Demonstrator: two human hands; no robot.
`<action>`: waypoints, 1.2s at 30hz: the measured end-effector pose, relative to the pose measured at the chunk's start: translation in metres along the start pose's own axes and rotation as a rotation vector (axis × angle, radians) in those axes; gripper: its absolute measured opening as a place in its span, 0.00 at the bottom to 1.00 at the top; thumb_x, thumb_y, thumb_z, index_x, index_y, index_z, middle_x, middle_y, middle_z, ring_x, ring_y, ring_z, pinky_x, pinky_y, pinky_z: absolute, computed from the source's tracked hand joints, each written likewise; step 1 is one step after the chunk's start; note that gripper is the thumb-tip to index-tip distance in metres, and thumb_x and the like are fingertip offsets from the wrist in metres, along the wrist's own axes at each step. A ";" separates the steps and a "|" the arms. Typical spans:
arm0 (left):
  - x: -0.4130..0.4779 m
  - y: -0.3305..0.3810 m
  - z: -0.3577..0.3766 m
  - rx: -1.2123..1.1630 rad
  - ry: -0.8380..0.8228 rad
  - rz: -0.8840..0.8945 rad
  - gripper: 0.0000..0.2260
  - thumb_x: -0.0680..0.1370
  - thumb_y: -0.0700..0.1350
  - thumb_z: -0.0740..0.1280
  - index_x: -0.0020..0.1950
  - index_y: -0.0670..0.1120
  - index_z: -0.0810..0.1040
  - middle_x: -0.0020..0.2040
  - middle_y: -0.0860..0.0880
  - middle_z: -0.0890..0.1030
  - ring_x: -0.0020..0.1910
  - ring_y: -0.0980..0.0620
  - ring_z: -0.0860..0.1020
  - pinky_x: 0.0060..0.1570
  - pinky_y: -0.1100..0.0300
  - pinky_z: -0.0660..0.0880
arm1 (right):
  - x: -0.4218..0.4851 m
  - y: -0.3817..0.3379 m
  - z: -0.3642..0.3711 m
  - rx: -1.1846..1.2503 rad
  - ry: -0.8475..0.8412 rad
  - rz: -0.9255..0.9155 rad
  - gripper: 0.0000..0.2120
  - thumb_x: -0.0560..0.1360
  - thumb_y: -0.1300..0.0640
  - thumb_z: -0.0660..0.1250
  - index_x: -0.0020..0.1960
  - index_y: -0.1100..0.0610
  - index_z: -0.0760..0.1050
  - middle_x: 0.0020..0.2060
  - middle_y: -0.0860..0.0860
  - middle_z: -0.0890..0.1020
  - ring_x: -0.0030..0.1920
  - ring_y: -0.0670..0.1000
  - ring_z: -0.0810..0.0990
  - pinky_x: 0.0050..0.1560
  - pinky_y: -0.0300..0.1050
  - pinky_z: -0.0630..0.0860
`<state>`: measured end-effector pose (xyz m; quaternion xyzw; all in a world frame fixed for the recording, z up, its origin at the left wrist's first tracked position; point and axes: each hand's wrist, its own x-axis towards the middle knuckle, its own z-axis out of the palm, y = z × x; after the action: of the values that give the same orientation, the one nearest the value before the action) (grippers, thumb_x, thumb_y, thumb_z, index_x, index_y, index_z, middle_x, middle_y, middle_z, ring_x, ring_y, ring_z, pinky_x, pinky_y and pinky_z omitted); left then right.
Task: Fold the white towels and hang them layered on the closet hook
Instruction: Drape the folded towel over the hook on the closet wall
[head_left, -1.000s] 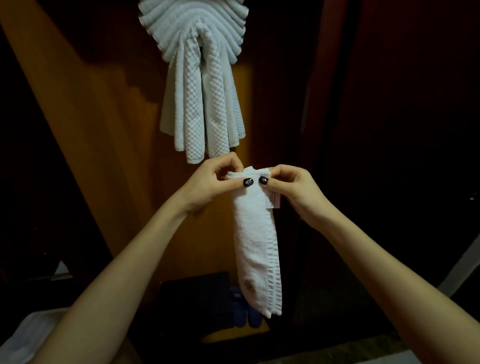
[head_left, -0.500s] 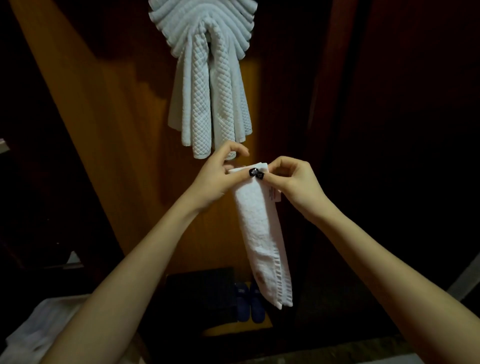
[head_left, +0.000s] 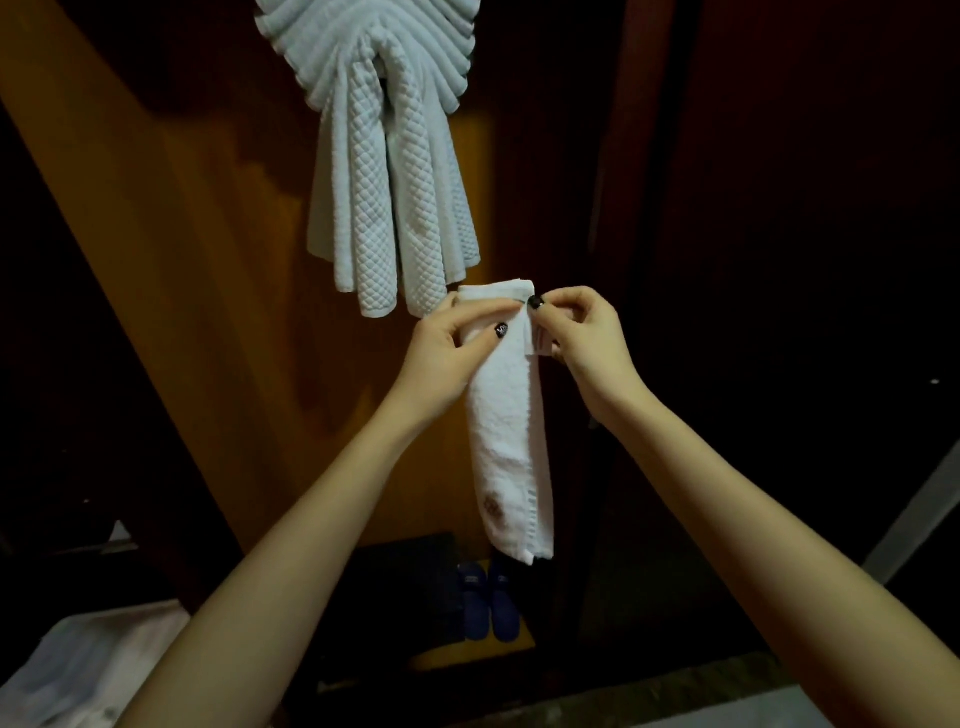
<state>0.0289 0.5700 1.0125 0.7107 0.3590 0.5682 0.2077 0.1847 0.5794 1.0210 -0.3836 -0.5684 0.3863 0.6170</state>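
Folded towel held up below the hung bundle.
Left hand and right hand both pinch the top of the folded white towel, just beneath the hanging towels; it dangles lengthwise, probably to keep its folds aligned for layering.

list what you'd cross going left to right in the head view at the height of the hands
wooden panel → left hand → folded white towel → right hand

The yellow closet floor bears 2 blue slippers, beside a dark object.
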 end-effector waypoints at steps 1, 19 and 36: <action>0.005 -0.001 0.001 0.025 0.030 -0.004 0.15 0.77 0.34 0.67 0.60 0.49 0.80 0.58 0.47 0.78 0.56 0.66 0.75 0.58 0.73 0.68 | -0.002 0.006 -0.002 0.035 0.026 0.030 0.02 0.79 0.61 0.65 0.49 0.56 0.72 0.35 0.49 0.79 0.37 0.43 0.79 0.37 0.37 0.76; 0.062 -0.021 -0.019 -0.226 0.309 -0.228 0.19 0.77 0.33 0.68 0.68 0.40 0.75 0.64 0.50 0.76 0.56 0.64 0.75 0.55 0.69 0.74 | -0.049 0.097 -0.023 -0.388 -0.165 0.104 0.12 0.72 0.59 0.74 0.51 0.56 0.74 0.44 0.47 0.77 0.45 0.44 0.73 0.43 0.34 0.68; 0.069 -0.039 -0.038 -0.540 0.533 -0.397 0.16 0.77 0.32 0.66 0.58 0.50 0.80 0.65 0.43 0.77 0.62 0.46 0.77 0.62 0.47 0.76 | -0.036 0.088 -0.033 -0.373 -0.076 -0.024 0.04 0.76 0.61 0.70 0.42 0.56 0.79 0.47 0.50 0.78 0.47 0.43 0.76 0.47 0.32 0.69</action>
<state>-0.0116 0.6432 1.0409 0.3764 0.3682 0.7545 0.3917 0.2118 0.5812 0.9238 -0.4695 -0.6576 0.2809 0.5180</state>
